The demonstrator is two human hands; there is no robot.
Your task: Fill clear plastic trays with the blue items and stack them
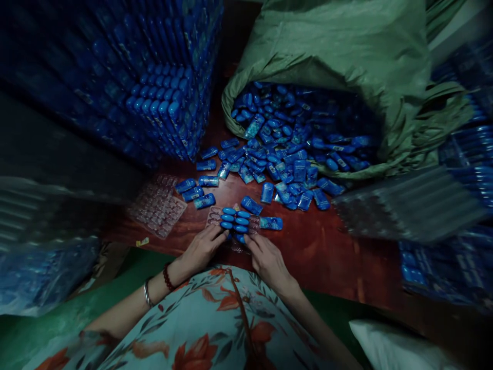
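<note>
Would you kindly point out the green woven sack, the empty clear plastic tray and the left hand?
green woven sack point(346, 46), head view, upper cloth.
empty clear plastic tray point(157, 208), head view, middle.
left hand point(202, 249), head view, back.

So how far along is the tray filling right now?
Done: tall stacks of filled trays stand at the left. In hand: the left hand and right hand rest at a clear tray on the wooden table, with about seven blue packets seated. Left: its outer pockets, an empty tray beside it, loose packets on the table and more in the green sack.
</note>
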